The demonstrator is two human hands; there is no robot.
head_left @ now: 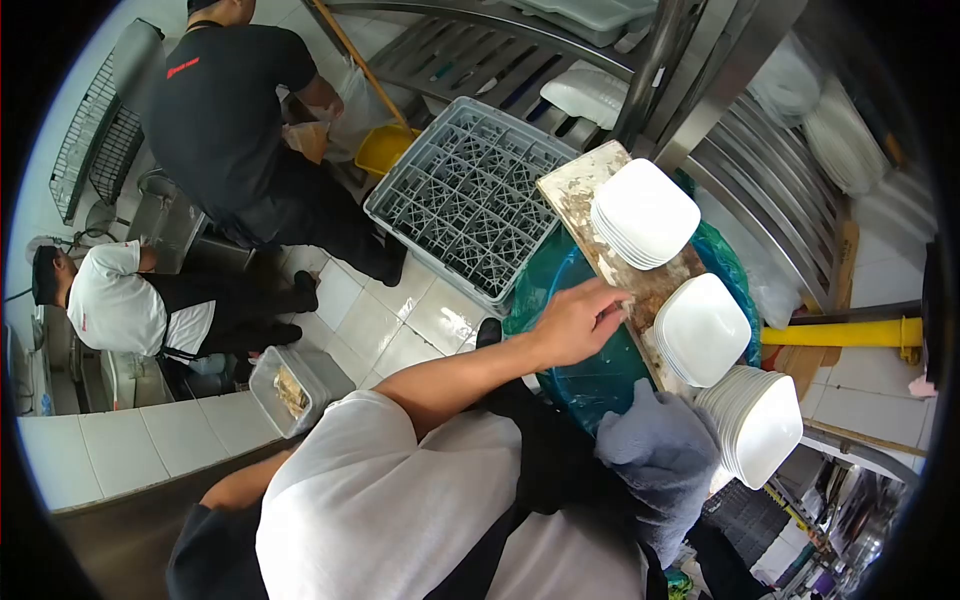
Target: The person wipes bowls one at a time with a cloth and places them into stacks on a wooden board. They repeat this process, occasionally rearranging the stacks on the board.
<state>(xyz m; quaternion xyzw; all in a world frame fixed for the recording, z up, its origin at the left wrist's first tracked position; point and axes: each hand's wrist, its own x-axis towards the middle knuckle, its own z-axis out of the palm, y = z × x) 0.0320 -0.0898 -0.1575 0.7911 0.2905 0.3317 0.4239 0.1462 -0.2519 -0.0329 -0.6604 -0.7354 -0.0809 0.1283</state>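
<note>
My left hand reaches over a large bin lined with green plastic. Its fingers are curled together against the near edge of a worn, stained wooden board lying across the bin. What they pinch, if anything, is too small to make out. White square dishes stand on the board: one stack at the far end, another stack beside my fingers, and a taller, leaning stack nearest my body. A bunched grey cloth hangs at my right side. My right hand does not show.
A grey compartmented dish rack sits beyond the bin. A person in black and one in white work at the left. A plastic tub is near my left elbow. Metal shelving and a yellow bar flank the right.
</note>
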